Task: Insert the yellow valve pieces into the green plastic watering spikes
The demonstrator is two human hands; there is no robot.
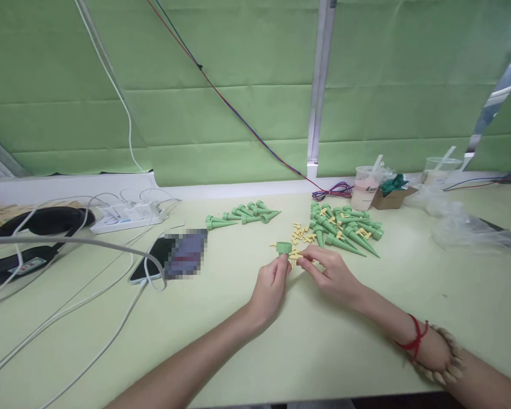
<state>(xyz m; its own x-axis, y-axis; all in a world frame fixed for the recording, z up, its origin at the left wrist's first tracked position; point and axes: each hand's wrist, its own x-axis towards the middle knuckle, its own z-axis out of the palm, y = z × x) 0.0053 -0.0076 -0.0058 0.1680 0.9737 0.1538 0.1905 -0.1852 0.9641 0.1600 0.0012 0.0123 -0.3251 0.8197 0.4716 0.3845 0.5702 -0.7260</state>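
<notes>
Head view: the left hand [272, 288] grips 1 spike [284, 247], seemingly unfinished; the right hand [331, 275] pinches 1 peg [296, 257] just beside it. The spike heap [344, 233] beyond the right hand looks pending; the spike group [242, 211] leftward beyond the left may be done, details too small to confirm.

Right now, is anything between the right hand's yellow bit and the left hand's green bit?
Nothing visible: the yellow bit in the right hand is right beside the green bit in the left hand. I can't tell whether they touch.
</notes>
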